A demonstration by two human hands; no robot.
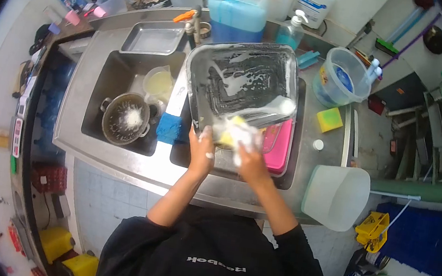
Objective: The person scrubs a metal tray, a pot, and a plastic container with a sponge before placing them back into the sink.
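A dark rectangular baking pan [241, 80], streaked with white suds, is tilted up over the right sink basin. My left hand [201, 149] is closed on the pan's near left corner, with foam on the fingers. At the pan's near edge my right hand [253, 158] presses a foamy yellow sponge [227, 138], which the suds partly cover. Beneath the pan, a pink tray [278, 154] and a metal tray lie in the basin, both partly hidden. A blue cloth [169, 128] hangs over the divider, left of my left hand.
The left basin holds a metal pot [115, 127] with suds and a plastic jug [158, 83]. Around the sink stand a faucet [191, 28], a blue liquid jug [236, 14], a pump bottle [291, 31], a clear bucket [336, 80], a yellow-green sponge [330, 120] and a white container [334, 197].
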